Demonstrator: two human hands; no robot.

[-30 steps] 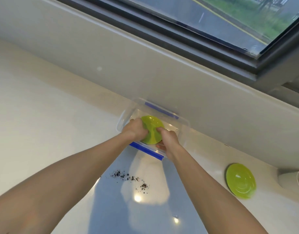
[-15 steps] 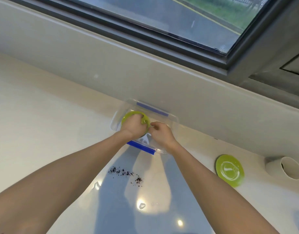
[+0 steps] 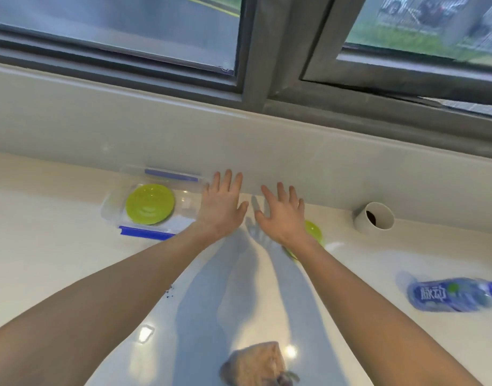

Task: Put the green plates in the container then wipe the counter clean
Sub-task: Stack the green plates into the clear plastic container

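Green plate [image 3: 150, 204]: round, glossy lime, lying flat and face up inside clear container [image 3: 111, 207], toward its left half. Container: rectangular, transparent, lidless, blue clip strips on near and far long edges; set on pale glossy surface [image 3: 44, 246], far side close against the upstand below the window. Second green plate [image 3: 313, 231]: same colour, flat on surface, well right of container, mostly hidden by an arm. Dark crumbs [image 3: 169, 291]: small scatter on surface, nearer than container, mostly hidden by an arm.

2 bare forearms, no sleeves; left hand [image 3: 222, 205], right hand [image 3: 283, 216]
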